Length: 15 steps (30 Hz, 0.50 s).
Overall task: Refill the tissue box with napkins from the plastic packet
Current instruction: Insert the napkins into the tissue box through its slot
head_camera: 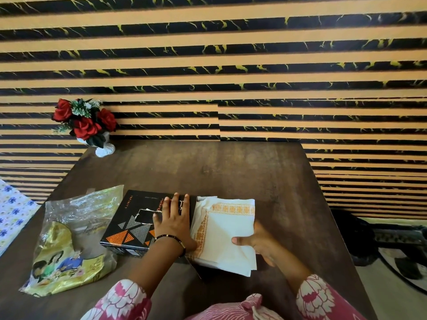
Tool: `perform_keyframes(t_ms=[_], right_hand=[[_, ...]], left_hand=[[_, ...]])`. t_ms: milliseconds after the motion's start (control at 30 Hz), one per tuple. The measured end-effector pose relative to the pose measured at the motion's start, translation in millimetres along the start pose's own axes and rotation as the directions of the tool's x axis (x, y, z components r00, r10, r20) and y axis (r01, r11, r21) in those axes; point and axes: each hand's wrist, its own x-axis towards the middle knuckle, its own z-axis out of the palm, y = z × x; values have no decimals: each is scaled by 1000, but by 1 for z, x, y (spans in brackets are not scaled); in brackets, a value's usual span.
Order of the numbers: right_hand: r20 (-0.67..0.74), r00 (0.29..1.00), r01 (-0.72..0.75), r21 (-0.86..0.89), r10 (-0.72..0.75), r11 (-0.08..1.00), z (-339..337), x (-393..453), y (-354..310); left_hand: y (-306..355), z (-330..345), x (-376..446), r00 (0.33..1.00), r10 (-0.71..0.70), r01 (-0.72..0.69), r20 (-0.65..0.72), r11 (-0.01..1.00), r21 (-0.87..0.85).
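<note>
Midway through the refill, judging by the layout. On the dark wooden desk [231, 172], black tissue box [147, 218] with orange and grey triangles, lying flat near the front edge, torn dispensing slot facing up. Left hand [173, 220] pressed flat on the box top, fingers spread and holding nothing, apparently steadying it. Touching the box's right end, a stack of white napkins [226, 232] with orange embroidered-style borders, seemingly part way into the open end, though how deep cannot be told. Right hand [256, 243] at the stack's right edge, thumb on top and fingers underneath, pinching the napkins in a loose grip, looking set to push them leftward into the box.

Left of the box, just beside it, the plastic packet [71, 241]: crumpled, yellow print with pictured figures, clear upper part collapsed and looking empty or nearly so; any napkins left inside cannot be made out.

Done, as far as visible: napkins out of the packet, box end opened, stack lined up at the opening. Left: sliding the stack fully in, closing the end flap, possibly drawing one napkin through the slot.

At the far left corner, a white vase of red roses [92, 125], well apart from the work.
</note>
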Motion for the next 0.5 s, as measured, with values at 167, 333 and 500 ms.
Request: perform_keyframes(t_ms=[167, 333, 500], right_hand=[[19, 1000, 4, 16, -4, 1000, -1, -1, 0], [-17, 998, 63, -51, -64, 997, 6, -4, -2], [-103, 977, 139, -353, -185, 925, 24, 1, -1]], left_hand=[[15, 2, -4, 997, -73, 74, -17, 992, 103], [16, 7, -4, 996, -57, 65, -65, 989, 130], [13, 11, -6, 997, -14, 22, -75, 994, 110]])
